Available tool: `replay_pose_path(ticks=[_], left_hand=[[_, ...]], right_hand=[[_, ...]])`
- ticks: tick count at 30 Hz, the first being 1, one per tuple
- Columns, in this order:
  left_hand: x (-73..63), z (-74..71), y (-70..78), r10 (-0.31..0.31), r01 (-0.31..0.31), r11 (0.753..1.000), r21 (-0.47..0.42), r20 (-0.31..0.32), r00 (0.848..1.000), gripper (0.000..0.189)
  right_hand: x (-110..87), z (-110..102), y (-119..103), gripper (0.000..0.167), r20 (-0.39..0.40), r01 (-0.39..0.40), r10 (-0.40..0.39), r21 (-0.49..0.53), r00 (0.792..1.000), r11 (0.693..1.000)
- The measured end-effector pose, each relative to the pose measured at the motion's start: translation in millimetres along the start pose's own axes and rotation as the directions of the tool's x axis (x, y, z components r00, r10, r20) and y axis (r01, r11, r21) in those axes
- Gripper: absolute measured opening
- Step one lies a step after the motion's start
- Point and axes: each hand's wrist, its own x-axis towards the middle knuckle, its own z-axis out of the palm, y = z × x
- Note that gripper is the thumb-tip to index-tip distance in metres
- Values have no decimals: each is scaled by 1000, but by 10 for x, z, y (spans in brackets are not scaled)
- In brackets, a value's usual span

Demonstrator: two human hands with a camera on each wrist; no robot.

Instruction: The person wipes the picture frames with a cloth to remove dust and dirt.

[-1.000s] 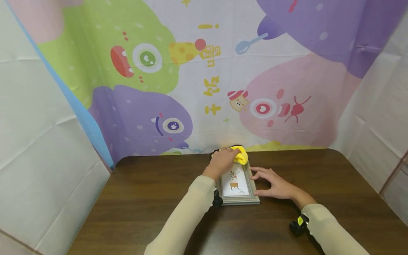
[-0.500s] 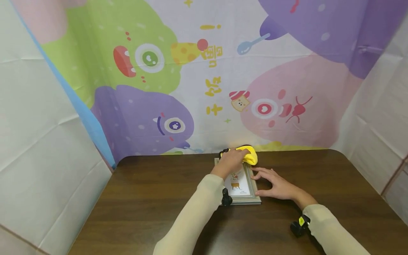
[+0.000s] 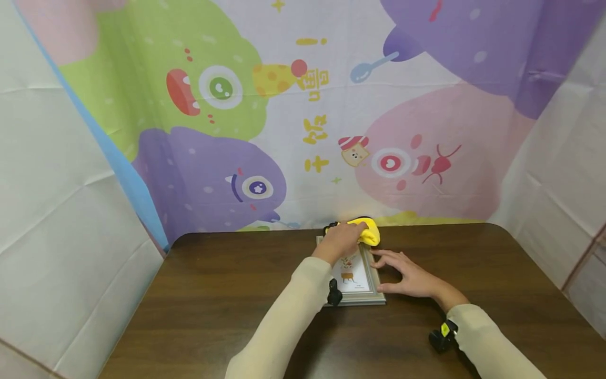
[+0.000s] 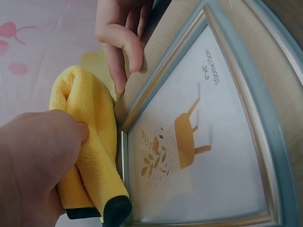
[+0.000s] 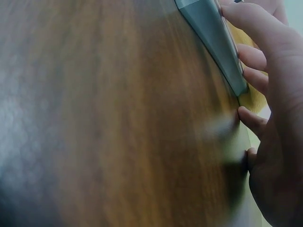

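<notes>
A picture frame (image 3: 362,299) with silvery-beige moulding lies flat on the table, holding a print of a potted plant. My left hand (image 3: 338,243) grips a bunched yellow cloth (image 3: 371,232) at the frame's far end. In the left wrist view, the dark-edged cloth (image 4: 97,142) lies along the frame's inner edge, the thumb pressed on it. On the frame's right side, my right hand (image 3: 409,273) rests its fingertips and thumb tip against the outer edge. The right wrist view shows its thumb and fingers (image 5: 258,79) along the frame's side (image 5: 213,40).
The brown wooden table (image 3: 213,305) has rounded far corners. Directly behind it hangs a cartoon-monster curtain (image 3: 322,195), close to the frame's far end. Pale wall coverings (image 3: 52,210) stand at both sides. Each wrist carries a small black camera (image 3: 334,292).
My left hand has slid a little to the right across the frame's far end with the yellow cloth. The right hand and the frame have stayed in place.
</notes>
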Motion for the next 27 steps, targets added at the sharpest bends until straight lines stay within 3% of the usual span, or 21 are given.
replay_pose_path(ticks=[9,10,12,19,23,27], left_hand=[[-321,-252,74,3,-3,1000,8,0,1000,49],[-243,-151,22,0,1,1000,13,-8,1000,50],[-189,-81,-23,-5,6,1000,26,-18,1000,51],[-153,-55,-122,-31,31,999,43,-9,999,52],[-67,85,-289,-17,20,998,55,-47,999,51],[-160,50,-372,-23,27,997,69,-52,998,46]], right_hand=[[11,25,8,43,-10,16,-17,-11,1000,1000],[11,26,6,43,-11,18,-18,-13,1000,1000],[11,27,-2,44,-9,19,-19,-12,1000,1000],[1,19,-19,42,-4,17,-17,8,1000,1000],[-3,16,-23,42,-5,22,-22,8,1000,1000],[-5,9,-19,41,-8,16,-15,4,1000,1000]])
